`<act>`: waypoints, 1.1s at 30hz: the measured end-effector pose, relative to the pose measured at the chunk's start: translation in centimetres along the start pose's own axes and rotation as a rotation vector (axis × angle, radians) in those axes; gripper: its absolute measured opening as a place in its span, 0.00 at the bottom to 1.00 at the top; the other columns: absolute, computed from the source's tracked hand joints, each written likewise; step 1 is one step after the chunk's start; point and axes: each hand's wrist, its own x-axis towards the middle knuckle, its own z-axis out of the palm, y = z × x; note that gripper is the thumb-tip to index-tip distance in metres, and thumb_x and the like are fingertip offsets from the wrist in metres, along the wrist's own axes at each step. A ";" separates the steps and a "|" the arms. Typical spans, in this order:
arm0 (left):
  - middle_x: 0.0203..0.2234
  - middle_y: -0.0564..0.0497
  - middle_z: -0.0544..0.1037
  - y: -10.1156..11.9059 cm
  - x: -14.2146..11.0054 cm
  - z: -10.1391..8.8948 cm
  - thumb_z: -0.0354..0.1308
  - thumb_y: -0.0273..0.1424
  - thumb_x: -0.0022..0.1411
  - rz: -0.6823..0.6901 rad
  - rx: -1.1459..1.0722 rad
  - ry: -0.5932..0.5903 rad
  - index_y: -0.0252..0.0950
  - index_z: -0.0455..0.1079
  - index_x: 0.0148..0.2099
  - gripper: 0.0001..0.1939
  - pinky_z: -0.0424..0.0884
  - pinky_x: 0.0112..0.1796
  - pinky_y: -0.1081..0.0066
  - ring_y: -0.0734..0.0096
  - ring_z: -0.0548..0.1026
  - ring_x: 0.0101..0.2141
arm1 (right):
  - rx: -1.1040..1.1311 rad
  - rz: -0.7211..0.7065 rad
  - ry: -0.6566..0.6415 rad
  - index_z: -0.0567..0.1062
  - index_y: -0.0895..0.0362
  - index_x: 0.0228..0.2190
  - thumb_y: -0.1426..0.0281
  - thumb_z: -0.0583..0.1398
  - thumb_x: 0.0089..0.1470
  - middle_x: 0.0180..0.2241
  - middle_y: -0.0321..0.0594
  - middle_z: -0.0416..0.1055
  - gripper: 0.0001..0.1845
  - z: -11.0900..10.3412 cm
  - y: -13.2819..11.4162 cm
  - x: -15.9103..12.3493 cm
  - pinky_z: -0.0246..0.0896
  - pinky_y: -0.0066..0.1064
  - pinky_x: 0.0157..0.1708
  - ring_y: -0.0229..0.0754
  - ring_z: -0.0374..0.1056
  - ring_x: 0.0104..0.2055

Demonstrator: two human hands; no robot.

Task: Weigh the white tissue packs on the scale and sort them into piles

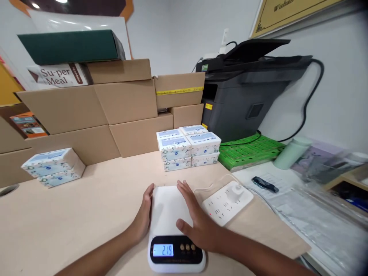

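Note:
A white digital kitchen scale (169, 214) sits on the beige table (71, 214) right in front of me, its lit blue display reading 219. My left hand (143, 216) presses flat against the scale's left edge, fingers stretched out. My right hand (195, 220) lies open along the scale's right side, thumb resting on the platform near the buttons. Neither hand grips anything. Just beyond the scale stands a stack of white and blue tissue packs (188, 147).
A white power strip (227, 199) lies right of the scale. More tissue packs (53, 166) sit at the far left. Cardboard boxes (115, 107) line the back, a black printer (247, 88) stands on a green crate (250, 151). A mint cup (290, 153) and plastic sleeves lie right.

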 end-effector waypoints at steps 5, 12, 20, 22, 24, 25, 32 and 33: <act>0.82 0.47 0.55 -0.1 -0.2 -0.4 0.44 0.73 0.69 -0.044 0.011 0.041 0.50 0.57 0.80 0.50 0.46 0.80 0.45 0.45 0.50 0.81 | 0.028 -0.004 0.171 0.37 0.32 0.80 0.49 0.62 0.71 0.85 0.41 0.34 0.53 0.2 0.6 -0.7 0.50 0.77 0.76 0.66 0.29 0.85; 0.81 0.43 0.58 -0.2 0.5 -0.3 0.46 0.76 0.64 -0.067 -0.053 -0.005 0.49 0.57 0.79 0.54 0.53 0.78 0.42 0.41 0.56 0.79 | -0.006 0.071 0.305 0.41 0.33 0.80 0.47 0.59 0.73 0.85 0.38 0.35 0.47 -0.3 -0.1 -0.8 0.47 0.74 0.78 0.63 0.27 0.86; 0.81 0.39 0.57 -0.2 0.3 0.8 0.49 0.74 0.65 -0.076 -0.228 -0.007 0.47 0.50 0.81 0.55 0.57 0.77 0.44 0.43 0.58 0.79 | 0.039 0.094 0.349 0.49 0.35 0.78 0.49 0.55 0.76 0.84 0.43 0.41 0.38 0.7 0.0 -1.2 0.47 0.72 0.79 0.61 0.37 0.86; 0.82 0.38 0.54 -0.1 0.1 0.7 0.49 0.75 0.64 -0.086 -0.256 0.015 0.47 0.48 0.82 0.57 0.57 0.76 0.45 0.42 0.58 0.79 | 0.057 0.098 0.377 0.51 0.36 0.77 0.48 0.56 0.75 0.83 0.44 0.44 0.37 0.8 0.3 -1.2 0.48 0.71 0.79 0.61 0.39 0.85; 0.83 0.40 0.49 0.3 0.1 0.5 0.48 0.77 0.62 -0.101 -0.238 0.056 0.48 0.48 0.82 0.59 0.55 0.77 0.43 0.40 0.56 0.79 | 0.116 0.116 0.418 0.52 0.37 0.77 0.46 0.57 0.73 0.83 0.46 0.44 0.40 0.6 0.7 -0.9 0.48 0.69 0.79 0.60 0.42 0.85; 0.84 0.40 0.47 0.6 0.2 0.3 0.47 0.78 0.61 -0.106 -0.220 0.072 0.48 0.48 0.82 0.59 0.55 0.77 0.42 0.39 0.55 0.79 | 0.163 0.135 0.442 0.51 0.38 0.78 0.44 0.57 0.73 0.83 0.47 0.44 0.42 0.3 0.9 -0.4 0.49 0.68 0.79 0.60 0.43 0.85; 0.82 0.37 0.52 6.2 7.3 2.0 0.48 0.64 0.74 0.104 -0.073 0.112 0.42 0.55 0.79 0.44 0.56 0.77 0.48 0.43 0.52 0.81 | 0.345 0.401 0.657 0.64 0.47 0.72 0.37 0.61 0.63 0.77 0.53 0.60 0.46 -5.5 3.2 9.2 0.60 0.57 0.75 0.59 0.59 0.79; 0.82 0.37 0.52 7.1 9.1 2.6 0.50 0.61 0.76 0.136 -0.069 0.110 0.41 0.54 0.79 0.42 0.54 0.77 0.49 0.45 0.51 0.81 | 0.328 0.430 0.684 0.66 0.48 0.70 0.37 0.61 0.63 0.76 0.53 0.62 0.45 -6.5 3.7 11.0 0.61 0.57 0.74 0.59 0.62 0.77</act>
